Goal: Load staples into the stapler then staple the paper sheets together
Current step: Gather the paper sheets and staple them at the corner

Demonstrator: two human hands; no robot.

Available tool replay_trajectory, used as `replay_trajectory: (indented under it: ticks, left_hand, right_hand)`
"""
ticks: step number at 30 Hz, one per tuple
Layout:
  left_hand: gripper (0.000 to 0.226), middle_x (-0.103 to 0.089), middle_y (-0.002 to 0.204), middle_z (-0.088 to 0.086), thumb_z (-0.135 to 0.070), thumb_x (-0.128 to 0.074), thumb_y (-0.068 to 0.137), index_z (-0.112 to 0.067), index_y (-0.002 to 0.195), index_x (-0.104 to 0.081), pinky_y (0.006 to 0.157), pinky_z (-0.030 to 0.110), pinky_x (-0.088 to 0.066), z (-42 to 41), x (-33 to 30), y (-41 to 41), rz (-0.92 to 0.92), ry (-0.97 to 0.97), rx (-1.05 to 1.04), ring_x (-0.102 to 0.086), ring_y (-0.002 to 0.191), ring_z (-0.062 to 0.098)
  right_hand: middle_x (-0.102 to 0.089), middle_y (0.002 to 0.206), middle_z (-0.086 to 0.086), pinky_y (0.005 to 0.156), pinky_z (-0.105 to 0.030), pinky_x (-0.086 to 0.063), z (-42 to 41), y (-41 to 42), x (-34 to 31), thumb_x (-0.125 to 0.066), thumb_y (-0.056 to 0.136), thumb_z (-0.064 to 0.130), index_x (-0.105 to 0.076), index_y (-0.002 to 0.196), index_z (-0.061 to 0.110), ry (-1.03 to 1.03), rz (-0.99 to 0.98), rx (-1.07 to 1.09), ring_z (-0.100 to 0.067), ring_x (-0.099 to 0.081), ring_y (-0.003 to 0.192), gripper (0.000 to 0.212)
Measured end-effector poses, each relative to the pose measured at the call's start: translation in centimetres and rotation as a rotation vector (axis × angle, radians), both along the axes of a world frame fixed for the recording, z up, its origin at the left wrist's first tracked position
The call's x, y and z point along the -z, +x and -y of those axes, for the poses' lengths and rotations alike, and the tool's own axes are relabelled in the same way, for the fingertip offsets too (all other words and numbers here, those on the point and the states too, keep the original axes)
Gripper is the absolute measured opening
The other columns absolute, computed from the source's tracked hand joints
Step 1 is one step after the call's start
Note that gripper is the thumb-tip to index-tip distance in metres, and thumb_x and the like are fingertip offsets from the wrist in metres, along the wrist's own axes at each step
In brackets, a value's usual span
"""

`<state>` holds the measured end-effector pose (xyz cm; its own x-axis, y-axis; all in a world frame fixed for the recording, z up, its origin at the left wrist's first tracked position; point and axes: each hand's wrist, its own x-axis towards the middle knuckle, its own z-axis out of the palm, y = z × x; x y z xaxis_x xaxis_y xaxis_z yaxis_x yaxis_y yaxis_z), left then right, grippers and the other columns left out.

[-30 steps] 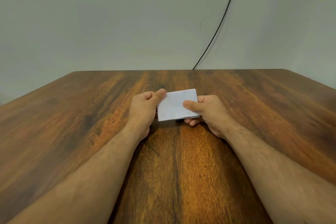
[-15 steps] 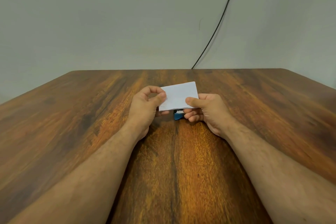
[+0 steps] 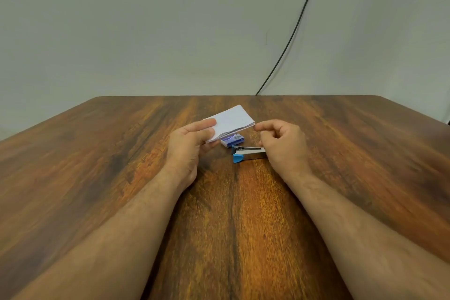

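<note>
My left hand (image 3: pixel 188 143) pinches a small stack of white paper sheets (image 3: pixel 230 121) by its near-left corner and holds it tilted above the table. My right hand (image 3: pixel 282 141) hovers just right of the stack, fingers curled and apart, its fingertip close to the paper's right corner, holding nothing. Under the raised paper a small blue and white staple box (image 3: pixel 232 140) lies on the wood. A metal stapler with a blue end (image 3: pixel 247 153) lies in front of the box, partly hidden by my right hand.
The wooden table (image 3: pixel 121 178) stretches wide on both sides. A black cable (image 3: pixel 292 31) runs down the grey wall behind the far edge.
The paper stack rose and tilted left in my left hand. My right hand let go of it and drew back right. The staple box and stapler came into sight.
</note>
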<state>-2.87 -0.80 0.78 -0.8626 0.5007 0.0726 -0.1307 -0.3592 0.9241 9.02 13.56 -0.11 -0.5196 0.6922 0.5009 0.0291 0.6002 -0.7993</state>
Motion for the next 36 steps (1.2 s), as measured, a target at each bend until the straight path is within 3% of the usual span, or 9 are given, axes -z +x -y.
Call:
replay_trajectory:
  ticks: [2,5,9,12,18,21,27,30,36]
  left_hand:
    - [0.023,-0.070,0.112,0.009,0.005,-0.060,0.093,-0.003,0.110,-0.074,0.059,0.019,-0.059,0.1,-0.2,0.1,0.038,0.014,-0.018,-0.077,0.080,0.015]
    - [0.025,-0.069,0.109,0.006,0.004,-0.062,0.093,-0.002,0.114,-0.073,0.061,0.018,-0.059,-0.1,-0.1,-0.1,0.046,0.018,-0.040,-0.074,0.089,0.017]
    - [0.021,-0.072,0.114,0.012,0.001,-0.068,0.090,-0.004,0.109,-0.074,0.061,0.017,-0.058,-0.4,0.4,-0.4,0.039,0.023,-0.068,-0.076,0.088,0.017]
    - [0.018,-0.074,0.109,0.009,0.000,-0.072,0.087,-0.006,0.103,-0.077,0.062,0.021,-0.059,-0.3,0.4,-0.4,0.034,0.026,-0.054,-0.077,0.083,0.014]
    - [0.013,-0.072,0.110,0.005,-0.003,-0.073,0.086,-0.009,0.095,-0.081,0.067,0.029,-0.062,-0.4,0.3,-0.5,0.003,-0.040,-0.080,-0.071,0.094,0.016]
    - [0.013,-0.071,0.113,0.007,-0.003,-0.071,0.088,-0.007,0.097,-0.080,0.066,0.027,-0.061,-0.6,0.6,-0.7,-0.001,-0.012,-0.087,-0.071,0.098,0.019]
    - [0.027,-0.061,0.128,0.009,0.006,-0.059,0.089,-0.009,0.094,-0.080,0.075,0.027,-0.060,-0.5,0.5,-0.6,-0.027,-0.027,-0.076,-0.066,0.107,0.023]
    - [0.029,-0.062,0.128,0.009,0.009,-0.058,0.087,-0.007,0.096,-0.080,0.078,0.030,-0.060,-0.4,0.3,-0.4,-0.062,-0.035,-0.065,-0.066,0.105,0.021]
    - [0.028,-0.061,0.126,0.008,0.009,-0.061,0.086,-0.007,0.101,-0.078,0.084,0.031,-0.060,-0.3,0.2,-0.3,-0.078,-0.077,-0.068,-0.063,0.104,0.018]
  right_hand:
    - [-0.070,0.079,0.010,0.053,-0.012,-0.046,0.2,0.0,0.1,-0.060,0.091,0.011,-0.076,0.098,0.027,0.117,0.022,0.012,0.001,-0.060,0.062,0.023]
    - [-0.071,0.100,0.008,0.071,-0.015,-0.041,0.6,-0.4,0.3,-0.063,0.090,0.017,-0.076,0.108,0.027,0.320,0.207,-0.018,-0.003,-0.056,0.087,0.025]
    - [-0.070,0.122,0.006,0.095,-0.033,-0.044,1.3,-0.6,0.1,-0.059,0.089,0.027,-0.065,0.134,0.028,0.515,0.470,-0.064,-0.014,-0.046,0.111,0.045]
    - [-0.068,0.127,0.005,0.098,-0.041,-0.033,1.4,-0.7,-0.1,-0.057,0.091,0.030,-0.059,0.140,0.032,0.533,0.588,-0.049,-0.017,-0.042,0.114,0.049]
    - [-0.065,0.135,0.008,0.103,-0.041,-0.024,1.2,-0.8,-0.2,-0.062,0.096,0.032,-0.061,0.137,0.033,0.473,0.560,-0.112,-0.015,-0.043,0.126,0.041]
    - [-0.069,0.130,0.005,0.113,-0.040,-0.036,1.2,-0.5,-0.1,-0.066,0.095,0.023,-0.066,0.132,0.028,0.343,0.395,-0.181,-0.012,-0.056,0.121,0.038]
    - [-0.074,0.116,0.003,0.090,-0.026,-0.054,1.7,0.1,-0.3,-0.066,0.096,0.018,-0.071,0.126,0.023,0.149,0.246,-0.235,-0.005,-0.066,0.093,0.031]
    - [-0.075,0.104,-0.002,0.063,-0.024,-0.057,1.9,0.0,-0.4,-0.062,0.099,0.017,-0.070,0.127,0.021,-0.053,0.162,-0.280,-0.007,-0.068,0.061,0.029]
    - [-0.070,0.104,-0.012,0.047,-0.027,-0.053,3.9,-1.4,-1.3,-0.056,0.102,0.016,-0.059,0.116,0.022,-0.487,0.076,-0.350,-0.016,-0.066,0.064,0.016]
